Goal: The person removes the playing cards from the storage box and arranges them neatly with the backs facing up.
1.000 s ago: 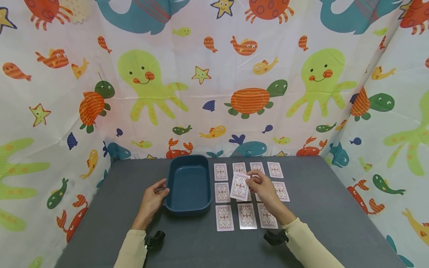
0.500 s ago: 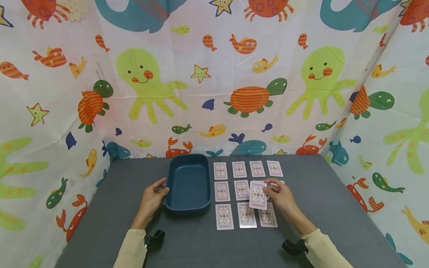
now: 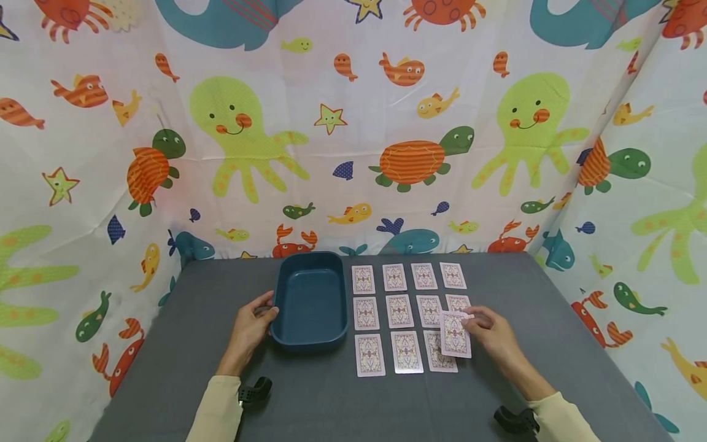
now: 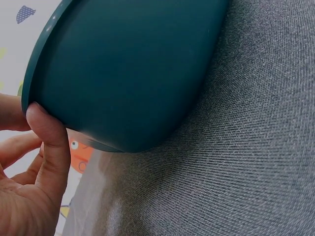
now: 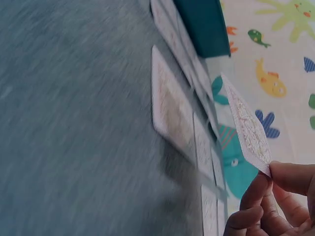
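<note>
My right hand (image 3: 494,337) pinches a playing card (image 3: 455,334) by its upper right corner, between thumb and fingers. Its patterned back faces up in the head view. The card is raised over the right end of the nearest row, partly covering a playing card (image 3: 437,356) lying there. In the right wrist view the held card (image 5: 246,125) stands tilted, apart from the table. To the left stands a dark blue rectangular tray (image 3: 312,301) with nothing in it. My left hand (image 3: 245,331) grips the tray's left rim, its thumb (image 4: 49,132) against the outer wall.
Several face-down cards lie in three rows right of the tray, such as a far-row card (image 3: 454,276) and a near-row card (image 3: 370,356). They rest on a grey table (image 3: 309,399). A sea-animal curtain (image 3: 353,123) encloses the back and sides.
My right hand has carried the pinched card rightward and nearer, from over the middle row to the near row's right end. The left hand stays at the tray.
</note>
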Demonstrator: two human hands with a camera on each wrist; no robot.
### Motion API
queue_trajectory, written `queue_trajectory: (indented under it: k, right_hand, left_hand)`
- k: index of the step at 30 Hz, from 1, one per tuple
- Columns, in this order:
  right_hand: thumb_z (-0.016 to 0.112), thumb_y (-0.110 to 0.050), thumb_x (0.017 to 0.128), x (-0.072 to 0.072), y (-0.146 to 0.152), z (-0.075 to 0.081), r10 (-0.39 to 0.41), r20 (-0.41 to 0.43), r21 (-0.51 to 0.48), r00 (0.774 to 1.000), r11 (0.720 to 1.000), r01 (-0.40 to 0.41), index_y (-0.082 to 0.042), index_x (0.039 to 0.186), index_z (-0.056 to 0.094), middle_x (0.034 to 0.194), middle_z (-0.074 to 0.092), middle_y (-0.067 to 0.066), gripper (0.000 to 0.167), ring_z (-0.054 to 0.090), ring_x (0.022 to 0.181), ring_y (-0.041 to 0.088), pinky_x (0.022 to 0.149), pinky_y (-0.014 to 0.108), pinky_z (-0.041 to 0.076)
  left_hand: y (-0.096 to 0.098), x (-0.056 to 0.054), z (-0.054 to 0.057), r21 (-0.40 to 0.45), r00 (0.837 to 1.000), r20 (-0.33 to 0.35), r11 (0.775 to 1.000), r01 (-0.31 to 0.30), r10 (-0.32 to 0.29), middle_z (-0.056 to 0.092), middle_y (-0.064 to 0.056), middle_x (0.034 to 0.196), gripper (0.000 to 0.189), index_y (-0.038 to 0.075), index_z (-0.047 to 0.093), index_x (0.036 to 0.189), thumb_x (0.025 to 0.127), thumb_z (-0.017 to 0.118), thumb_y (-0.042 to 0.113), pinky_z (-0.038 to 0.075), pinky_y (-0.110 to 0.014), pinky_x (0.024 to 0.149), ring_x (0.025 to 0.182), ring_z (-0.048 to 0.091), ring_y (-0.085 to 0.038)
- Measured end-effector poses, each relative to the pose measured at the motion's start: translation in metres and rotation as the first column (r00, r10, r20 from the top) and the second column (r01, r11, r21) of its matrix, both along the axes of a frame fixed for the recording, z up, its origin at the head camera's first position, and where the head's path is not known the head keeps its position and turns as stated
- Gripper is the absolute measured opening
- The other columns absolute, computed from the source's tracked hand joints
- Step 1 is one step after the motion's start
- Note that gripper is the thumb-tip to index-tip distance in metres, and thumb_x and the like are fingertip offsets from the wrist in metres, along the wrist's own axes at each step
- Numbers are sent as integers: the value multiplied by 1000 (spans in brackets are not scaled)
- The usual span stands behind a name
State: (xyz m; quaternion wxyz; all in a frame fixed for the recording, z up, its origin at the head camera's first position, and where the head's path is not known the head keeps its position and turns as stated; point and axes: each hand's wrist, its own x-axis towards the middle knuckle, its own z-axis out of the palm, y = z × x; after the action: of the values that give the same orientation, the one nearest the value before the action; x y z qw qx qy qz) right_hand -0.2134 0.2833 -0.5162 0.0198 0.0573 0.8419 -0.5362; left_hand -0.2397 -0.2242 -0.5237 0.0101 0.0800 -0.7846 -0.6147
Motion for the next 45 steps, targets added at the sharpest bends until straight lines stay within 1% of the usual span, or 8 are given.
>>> queue_trajectory:
  k: [7,18,22,26,30,33,38,45]
  right_hand:
    - [65,-23,95,7,15,-2,2,55,111,998,994,-8,-5,128,56,93,73,6,39,57,83,14,69,28,43]
    - [65,-12,91,6,31,-10,42,106,188,993,980,-61,1,124,58,93,72,11,36,61,79,15,66,27,44]
    - [66,-10,89,4,32,-13,43,71,261,997,964,-60,0,119,62,91,69,10,32,57,78,15,66,28,42]
    - [71,-11,86,2,32,-16,42,12,358,999,933,-44,-2,109,66,85,60,6,25,51,77,16,66,28,37]
    - [74,-11,83,0,32,-22,40,-24,419,999,908,-27,-4,103,67,82,56,4,22,49,75,16,64,27,34]
    - [73,-12,83,-1,33,-24,21,-44,430,999,903,0,-3,101,68,81,56,4,20,48,74,15,63,27,34]
    - [70,-18,87,-3,31,-22,-22,-33,427,999,904,34,-4,104,67,85,58,7,22,51,77,18,63,28,36]
    - [66,-27,92,-8,17,-9,19,-41,415,999,910,0,-6,110,68,101,68,12,28,62,92,24,70,30,44]
  left_hand:
    - [-1,0,1,5,1000,-2,1000,-10,10,50,-15,124,49,10,51,143,95,61,9,49,-29,56,82,57,-13]
    - [-2,1,-2,8,1000,2,1000,-12,12,50,-14,125,50,10,50,143,95,61,9,48,-27,56,82,57,-14]
    - [-3,1,-2,10,1000,-6,1000,-12,12,50,-15,125,50,9,50,143,95,61,8,48,-27,55,81,57,-11]
    - [-4,0,-3,7,1000,-15,1000,-17,17,50,-15,124,49,8,50,143,94,61,7,48,-27,54,79,56,-8]
    - [-5,1,-4,0,1000,-12,1000,-18,18,50,-15,123,50,7,50,143,94,61,7,49,-28,55,79,57,-8]
    - [-5,2,-4,-2,1000,-7,1000,-18,18,50,-15,123,50,8,50,143,94,61,7,49,-29,56,80,57,-10]
    - [-5,1,-5,-5,1000,-10,1000,-22,22,51,-15,123,50,8,50,143,94,62,8,49,-28,55,81,57,-12]
    - [-7,0,-6,-15,1000,-11,1000,-21,21,52,-14,123,47,9,52,142,96,62,13,51,-32,58,85,59,-16]
